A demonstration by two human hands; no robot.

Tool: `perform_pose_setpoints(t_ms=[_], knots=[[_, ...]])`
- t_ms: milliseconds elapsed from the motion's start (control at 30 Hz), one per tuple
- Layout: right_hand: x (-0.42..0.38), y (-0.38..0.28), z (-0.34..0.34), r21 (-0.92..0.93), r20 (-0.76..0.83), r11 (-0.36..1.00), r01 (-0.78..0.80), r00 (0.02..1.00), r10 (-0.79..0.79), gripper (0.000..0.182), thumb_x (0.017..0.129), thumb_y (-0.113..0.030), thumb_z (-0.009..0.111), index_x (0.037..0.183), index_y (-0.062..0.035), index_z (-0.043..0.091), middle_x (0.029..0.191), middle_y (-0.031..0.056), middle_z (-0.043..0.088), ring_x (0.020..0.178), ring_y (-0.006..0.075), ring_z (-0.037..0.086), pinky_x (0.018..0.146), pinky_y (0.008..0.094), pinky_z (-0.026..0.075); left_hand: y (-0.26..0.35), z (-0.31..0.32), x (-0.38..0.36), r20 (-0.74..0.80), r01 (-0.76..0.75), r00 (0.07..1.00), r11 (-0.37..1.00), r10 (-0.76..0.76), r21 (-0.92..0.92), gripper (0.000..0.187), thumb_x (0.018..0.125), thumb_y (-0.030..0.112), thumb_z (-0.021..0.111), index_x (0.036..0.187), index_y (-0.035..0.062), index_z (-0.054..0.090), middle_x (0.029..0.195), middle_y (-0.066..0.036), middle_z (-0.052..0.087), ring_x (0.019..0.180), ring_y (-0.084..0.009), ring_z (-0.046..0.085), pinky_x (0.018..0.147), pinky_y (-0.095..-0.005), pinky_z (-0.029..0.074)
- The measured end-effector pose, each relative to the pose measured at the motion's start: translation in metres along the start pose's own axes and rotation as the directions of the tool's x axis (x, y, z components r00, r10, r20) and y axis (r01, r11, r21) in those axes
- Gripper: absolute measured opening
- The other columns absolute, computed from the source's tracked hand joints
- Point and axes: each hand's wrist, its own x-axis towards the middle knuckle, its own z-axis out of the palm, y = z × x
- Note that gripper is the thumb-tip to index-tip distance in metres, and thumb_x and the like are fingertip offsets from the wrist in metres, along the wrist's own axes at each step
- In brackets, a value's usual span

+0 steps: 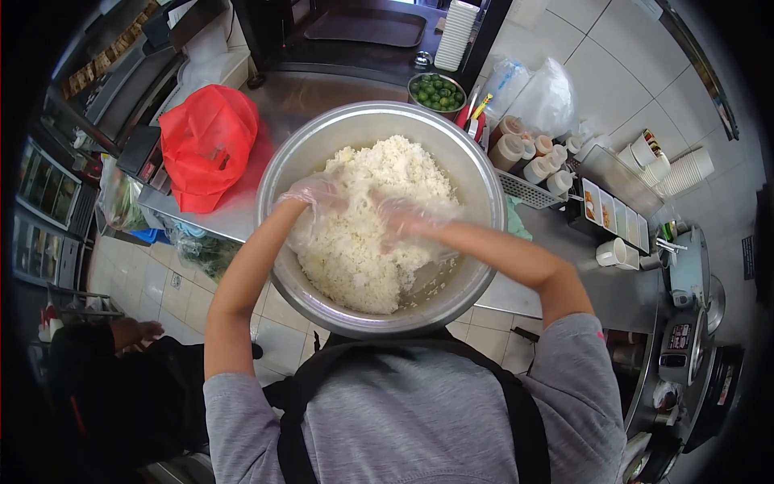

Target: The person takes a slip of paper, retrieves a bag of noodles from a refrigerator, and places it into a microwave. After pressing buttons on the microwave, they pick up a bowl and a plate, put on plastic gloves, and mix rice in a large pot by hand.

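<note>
A large round metal pot point(278, 266) in front of me holds a big mound of white cooked rice point(355, 266). Both my hands are inside it, wearing clear plastic gloves. My left hand point(317, 198) presses into the left side of the mound, its fingers mostly hidden by glove and rice. Smeared by motion, my right hand point(407, 221) touches the rice right of the middle. How its fingers are bent does not show. Loose grains stick to the bare inner wall at the lower right.
On the steel counter point(278, 90), a red plastic bag point(211, 145) lies left of the pot. A bowl of green citrus fruits point(436, 93) and a basket of squeeze bottles point(526, 190) stand right. Behind are stacked cups point(457, 36) and a dark tray point(365, 29). Another person's hand point(149, 329) shows lower left.
</note>
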Motion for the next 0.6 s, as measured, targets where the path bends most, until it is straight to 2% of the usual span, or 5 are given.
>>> perform_pose_setpoints(t_ms=[133,233,333,433,600], knots=[[0.004,-0.021,0.012,0.150,-0.267,0.981,-0.124,0.950,0.161,0.114,0.053,-0.011,0.079,0.140,-0.0078,0.005,0.136,0.0303,0.020,0.126,0.0425,0.024,0.104,0.0400,0.027,0.008,-0.013,-0.009,0.222,0.060,0.974,0.896,0.043,-0.440,0.092,0.064,0.024,0.071,0.137,0.0032,0.020,0.119,-0.023,0.048,0.104,-0.0262,0.054,0.070,-0.0321,0.052],[0.013,-0.022,0.012,0.320,-0.351,0.943,-0.088,0.914,0.204,0.110,0.055,-0.008,0.076,0.140,-0.0113,0.005,0.140,0.0267,0.016,0.128,0.0415,0.021,0.103,0.0398,0.029,0.018,-0.008,-0.025,0.070,0.011,0.997,0.817,0.036,-0.577,0.086,0.062,0.013,0.071,0.134,0.0012,0.026,0.120,-0.023,0.047,0.101,-0.0209,0.055,0.063,-0.0284,0.054],[0.018,-0.002,0.015,0.287,-0.563,0.895,0.343,0.816,-0.132,0.101,0.058,-0.007,0.074,0.140,-0.0091,0.014,0.136,0.0231,0.030,0.123,0.0349,0.035,0.096,0.0363,0.037,0.023,0.005,-0.024,0.047,0.005,0.998,0.640,0.049,-0.768,0.075,0.065,0.013,0.069,0.130,0.0025,0.034,0.118,-0.015,0.050,0.097,-0.0196,0.055,0.065,-0.0294,0.054],[0.015,-0.003,0.011,0.591,-0.444,0.771,0.238,0.894,0.064,0.086,0.060,-0.004,0.074,0.135,-0.0100,0.031,0.130,0.0179,0.041,0.113,0.0289,0.046,0.093,0.0335,0.039,0.042,-0.006,-0.039,0.080,0.028,0.990,0.400,0.114,-0.916,0.066,0.068,0.007,0.066,0.126,0.0021,0.037,0.108,-0.009,0.054,0.090,-0.0175,0.057,0.065,-0.0293,0.051],[0.030,0.006,0.003,0.607,-0.507,0.746,0.274,0.856,0.098,0.065,0.069,0.005,0.063,0.128,0.0002,0.037,0.114,0.0147,0.054,0.098,0.0194,0.054,0.082,0.0280,0.044,0.041,-0.006,-0.048,-0.123,-0.100,0.992,0.465,-0.019,-0.880,0.056,0.069,0.012,0.067,0.120,0.0032,0.045,0.106,-0.008,0.056,0.095,-0.0166,0.055,0.073,-0.0307,0.049]])
